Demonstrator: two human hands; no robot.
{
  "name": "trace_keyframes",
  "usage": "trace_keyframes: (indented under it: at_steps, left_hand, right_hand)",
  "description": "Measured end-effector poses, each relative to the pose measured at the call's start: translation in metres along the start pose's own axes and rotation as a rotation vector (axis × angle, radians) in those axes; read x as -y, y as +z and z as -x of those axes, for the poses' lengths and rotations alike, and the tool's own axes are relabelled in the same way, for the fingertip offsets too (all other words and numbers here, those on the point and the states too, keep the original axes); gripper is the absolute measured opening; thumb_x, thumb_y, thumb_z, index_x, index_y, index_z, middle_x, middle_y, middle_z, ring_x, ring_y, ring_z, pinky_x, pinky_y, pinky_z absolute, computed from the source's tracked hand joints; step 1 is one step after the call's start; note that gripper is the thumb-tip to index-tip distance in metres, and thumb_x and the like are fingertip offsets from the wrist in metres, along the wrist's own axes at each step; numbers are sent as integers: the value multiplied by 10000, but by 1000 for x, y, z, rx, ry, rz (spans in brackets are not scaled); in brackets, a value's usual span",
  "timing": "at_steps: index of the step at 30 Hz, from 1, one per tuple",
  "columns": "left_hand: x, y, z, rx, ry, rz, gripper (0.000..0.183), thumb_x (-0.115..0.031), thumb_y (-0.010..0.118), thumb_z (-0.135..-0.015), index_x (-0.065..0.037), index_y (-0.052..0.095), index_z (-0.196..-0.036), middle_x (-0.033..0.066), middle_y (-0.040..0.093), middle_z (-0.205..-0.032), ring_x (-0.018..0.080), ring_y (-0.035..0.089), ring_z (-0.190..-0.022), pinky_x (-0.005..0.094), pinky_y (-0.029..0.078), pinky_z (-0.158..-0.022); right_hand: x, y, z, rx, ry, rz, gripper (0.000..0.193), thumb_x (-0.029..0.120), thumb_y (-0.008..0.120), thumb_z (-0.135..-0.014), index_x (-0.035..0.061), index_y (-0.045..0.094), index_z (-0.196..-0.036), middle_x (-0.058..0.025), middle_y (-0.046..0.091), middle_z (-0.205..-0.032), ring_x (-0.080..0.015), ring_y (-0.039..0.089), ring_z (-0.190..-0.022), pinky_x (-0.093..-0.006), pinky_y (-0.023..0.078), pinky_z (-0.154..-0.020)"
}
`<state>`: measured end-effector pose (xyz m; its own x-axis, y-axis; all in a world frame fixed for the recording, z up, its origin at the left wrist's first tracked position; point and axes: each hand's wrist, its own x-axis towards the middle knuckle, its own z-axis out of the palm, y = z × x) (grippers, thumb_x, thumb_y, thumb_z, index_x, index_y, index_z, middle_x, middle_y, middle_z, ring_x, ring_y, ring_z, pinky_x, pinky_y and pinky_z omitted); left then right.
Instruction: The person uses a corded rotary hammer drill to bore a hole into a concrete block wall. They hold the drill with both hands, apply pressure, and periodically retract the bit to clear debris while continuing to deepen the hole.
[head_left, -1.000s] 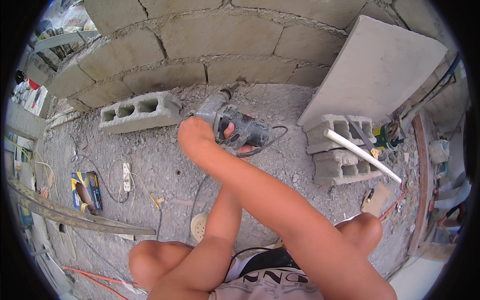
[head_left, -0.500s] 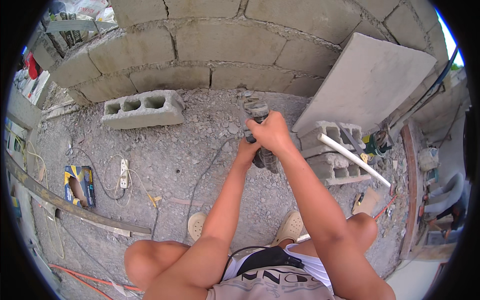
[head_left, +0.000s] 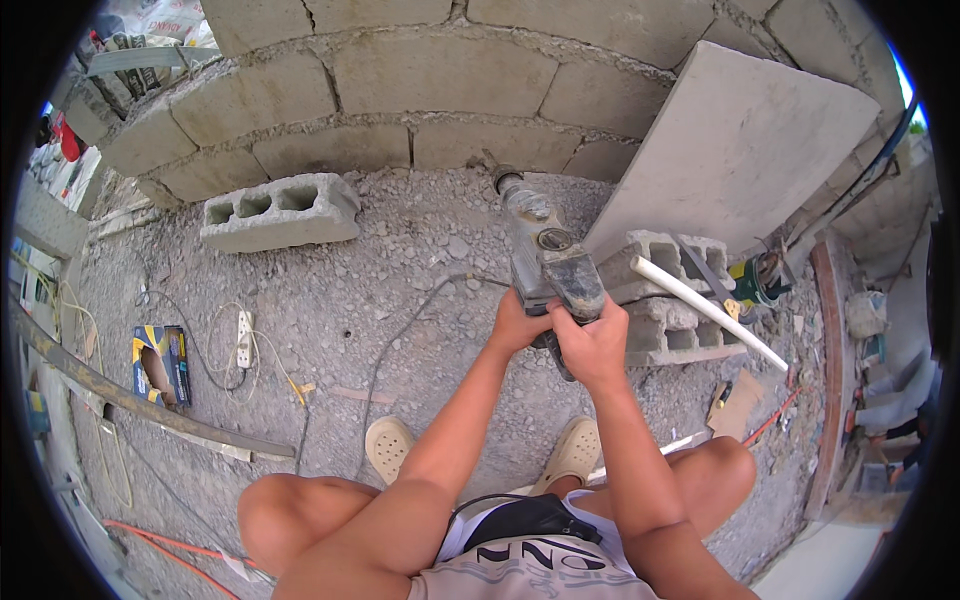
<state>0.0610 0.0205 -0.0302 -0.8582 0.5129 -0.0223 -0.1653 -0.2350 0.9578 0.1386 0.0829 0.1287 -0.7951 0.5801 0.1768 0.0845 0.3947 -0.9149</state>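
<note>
Both my hands are wrapped round a grey, dust-covered rotary hammer drill [head_left: 545, 238], out in front of my knees. Its chuck and short bit point away from me, toward the foot of the block wall [head_left: 440, 95]; whether the tip touches the wall I cannot tell. My left hand [head_left: 520, 326] grips the left of its rear end, near the cord. Closed over the right rear of the body is my right hand [head_left: 592, 342], its thumb against the handle. A dark power cord [head_left: 415, 318] runs from the tool back across the gravel.
A hollow concrete block [head_left: 282, 215] lies left. To the right, a flat slab [head_left: 735, 150] leans on the wall beside stacked blocks [head_left: 672, 335] with a white pipe [head_left: 710, 313] and hand saw. A power strip [head_left: 245, 338] and blue box [head_left: 162, 368] lie on the ground.
The drill has swung from near upright to lying lengthwise, its chuck now toward the wall. My hands have come nearer to me and shifted right on its rear end.
</note>
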Motion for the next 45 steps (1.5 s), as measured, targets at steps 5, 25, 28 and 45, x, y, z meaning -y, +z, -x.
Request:
trace_keyframes:
  at_steps: [5, 25, 28, 45]
  left_hand:
    - [7, -14, -9, 21, 7, 7, 650, -250, 928, -701, 11, 639, -1222, 99, 738, -1125, 183, 684, -1023, 355, 543, -899]
    - [61, -56, -35, 99, -131, 126, 769, -163, 939, -642, -7, 604, -1316, 83, 706, -1225, 172, 655, -1121, 356, 519, -969]
    - [40, -43, -36, 81, -155, 174, 739, -164, 937, -663, -3, 609, -1306, 87, 706, -1226, 165, 655, -1121, 353, 520, -967]
    - [16, 1, -61, 3, -135, 148, 619, -187, 891, -771, 4, 620, -1294, 112, 719, -1213, 182, 662, -1135, 360, 533, -962]
  right_hand:
    - [-9, 11, 0, -23, 47, -38, 185, 56, 732, -864, -52, 734, -1014, -72, 758, -891, -101, 662, -847, -293, 532, -797]
    - [-31, 63, -10, -11, 21, 148, 265, 92, 761, -761, -34, 672, -977, -185, 728, -783, -340, 774, -783, -378, 568, -668]
    - [-17, 60, -22, -15, -20, 216, 262, 87, 752, -759, -37, 670, -974, -188, 728, -779, -351, 771, -780, -371, 565, -666]
    - [31, 33, -80, 27, 117, 179, 335, 139, 789, -752, -83, 669, -973, -259, 733, -849, -397, 757, -841, -408, 576, -739]
